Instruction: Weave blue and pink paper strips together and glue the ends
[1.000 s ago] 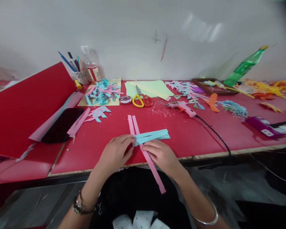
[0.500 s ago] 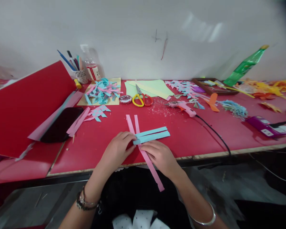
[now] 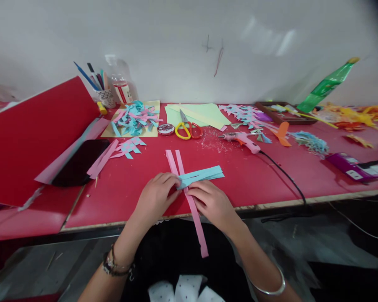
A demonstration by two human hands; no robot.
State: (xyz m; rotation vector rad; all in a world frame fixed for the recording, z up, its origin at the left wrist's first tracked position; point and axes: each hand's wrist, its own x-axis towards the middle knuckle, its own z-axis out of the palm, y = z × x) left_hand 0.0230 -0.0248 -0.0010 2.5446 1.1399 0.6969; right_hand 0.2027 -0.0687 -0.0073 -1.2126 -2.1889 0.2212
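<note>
Pink paper strips (image 3: 195, 224) and blue paper strips (image 3: 204, 174) cross each other over the front of the red table. My left hand (image 3: 160, 191) pinches the crossing from the left, thumb and fingers closed on the paper. From the right, my right hand (image 3: 209, 201) grips the strips just below the blue ones. Two pink ends point away toward the back, and one long pink end hangs past the table edge toward my lap. The blue ends reach out to the right. My fingers hide part of the crossing.
Scissors (image 3: 187, 128) lie behind my hands, a pink glue gun (image 3: 242, 140) with a black cord to the right. A phone (image 3: 82, 162) and a red board (image 3: 40, 138) are at left. Woven paper pieces (image 3: 135, 119) lie at the back, and a green bottle (image 3: 329, 86) leans at right.
The long pink end has swung left and hangs more steeply. The blue strips have drawn together and overlap more. Both hands keep their hold in nearly the same place.
</note>
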